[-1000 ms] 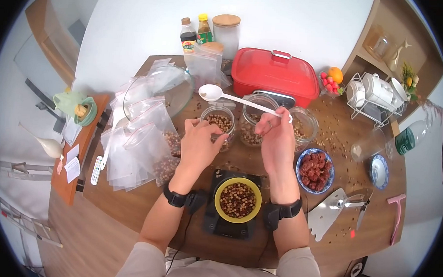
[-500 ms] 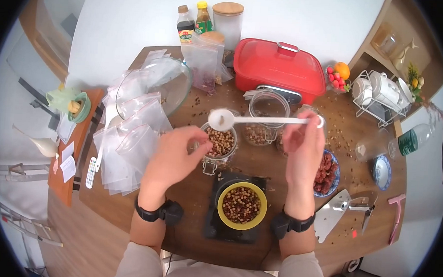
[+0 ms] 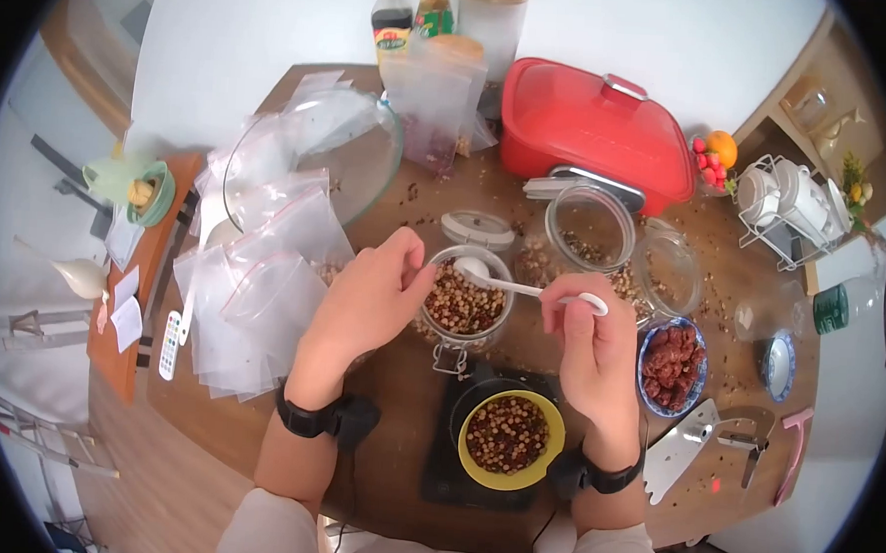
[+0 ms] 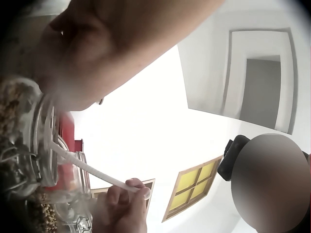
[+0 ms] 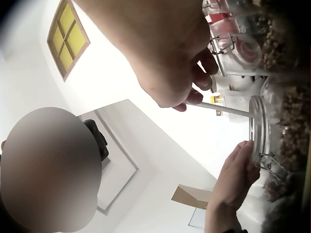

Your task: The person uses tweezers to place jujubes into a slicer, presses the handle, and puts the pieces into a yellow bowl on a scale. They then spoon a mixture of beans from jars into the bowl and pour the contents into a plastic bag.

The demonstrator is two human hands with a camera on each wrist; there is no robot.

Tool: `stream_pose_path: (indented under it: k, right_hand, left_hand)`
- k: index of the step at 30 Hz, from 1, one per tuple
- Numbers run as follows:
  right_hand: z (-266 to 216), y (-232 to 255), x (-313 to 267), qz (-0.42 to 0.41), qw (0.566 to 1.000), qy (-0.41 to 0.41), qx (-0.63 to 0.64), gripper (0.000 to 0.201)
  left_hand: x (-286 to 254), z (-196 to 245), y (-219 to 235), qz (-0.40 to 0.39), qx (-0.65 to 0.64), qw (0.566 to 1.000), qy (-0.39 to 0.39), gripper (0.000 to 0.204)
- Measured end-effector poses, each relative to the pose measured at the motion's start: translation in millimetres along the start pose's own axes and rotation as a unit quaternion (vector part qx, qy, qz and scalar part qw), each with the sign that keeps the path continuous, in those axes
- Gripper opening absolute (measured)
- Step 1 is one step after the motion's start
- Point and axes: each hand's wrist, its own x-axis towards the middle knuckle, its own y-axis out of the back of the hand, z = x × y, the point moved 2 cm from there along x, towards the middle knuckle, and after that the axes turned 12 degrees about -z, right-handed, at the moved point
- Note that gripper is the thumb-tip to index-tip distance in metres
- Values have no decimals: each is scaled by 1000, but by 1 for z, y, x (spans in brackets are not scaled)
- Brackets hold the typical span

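Observation:
My right hand (image 3: 589,349) grips a white plastic spoon (image 3: 513,286) by the end of its handle. The spoon's bowl dips into the mouth of a clip-top glass jar (image 3: 452,352) filled with brown and tan dried beads, like peppercorns. At the jar's left rim, my left hand (image 3: 372,298) holds on; the right wrist view shows its fingertips on the rim (image 5: 257,121). In front of the jar, a yellow bowl (image 3: 554,453) of similar beads sits on a black scale (image 3: 444,447).
More open glass jars (image 3: 591,229) stand to the right, near a blue-and-white bowl of dark red pieces (image 3: 672,367). Zip bags (image 3: 261,307) and a glass lid (image 3: 394,164) lie left. A red cooker (image 3: 591,124) stands behind. Metal blades (image 3: 683,444) lie right, among scattered beads.
The spoon has come down from above the jars into the jar's mouth. My left hand has moved to the jar's left rim. The camera has shifted slightly.

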Motion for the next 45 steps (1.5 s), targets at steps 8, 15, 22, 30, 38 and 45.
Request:
stream_pose_path:
  k: [8, 15, 22, 30, 38, 45]
  right_hand:
    - [10, -11, 6, -182, 979, 10, 86, 21]
    - [13, 5, -4, 43, 995, -23, 87, 43]
    - [11, -2, 6, -86, 996, 38, -2, 12]
    - [14, 1, -6, 11, 997, 53, 57, 33]
    - [15, -14, 5, -61, 995, -26, 68, 25]
    - [20, -15, 3, -79, 983, -114, 119, 35]
  left_hand:
    - [3, -5, -4, -14, -24, 999, -33, 20]
    - [3, -6, -6, -14, -31, 999, -37, 22]
    - [3, -4, -7, -37, -49, 998, -16, 29]
    - [2, -4, -6, -41, -42, 998, -16, 29]
    - [4, -4, -6, -46, -53, 997, -10, 29]
    - [4, -6, -7, -41, -44, 998, -16, 28]
